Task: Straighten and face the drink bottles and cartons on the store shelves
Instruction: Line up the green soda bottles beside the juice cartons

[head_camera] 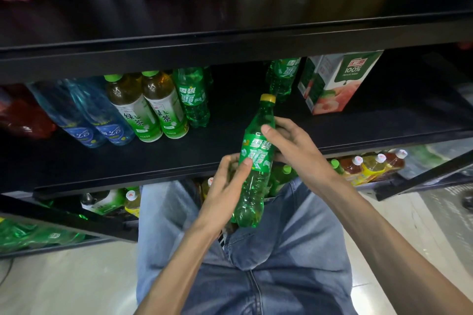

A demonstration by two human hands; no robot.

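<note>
**Green soda bottle in both hands, off the shelf, label turned my way**

The middle shelf (256, 110) was the biggest thing before me, a dark board with a wide bare gap in its centre. On its left stood a row: two blue water bottles (87, 115), two green tea bottles (151, 110) and a green soda bottle (193, 97) at the row's right end. Far back, right of the gap, stood another green soda bottle (282, 77), and just right of that a peach juice carton (337, 82), turned at an angle.

I held a third green soda bottle, the one with the yellow cap (256, 156), out in front of the near edge of that shelf, clear of the board. My right hand (294, 146) gripped its upper half, thumb across the label; my left hand (225, 181) gripped the lower half, thumb on the label's bottom edge.

I judged this the facing step: label set, bottle not yet placed. The next move called for standing it upright in the gap beside its fellows, label outward. The crooked carton looked due for squaring afterwards.
</note>
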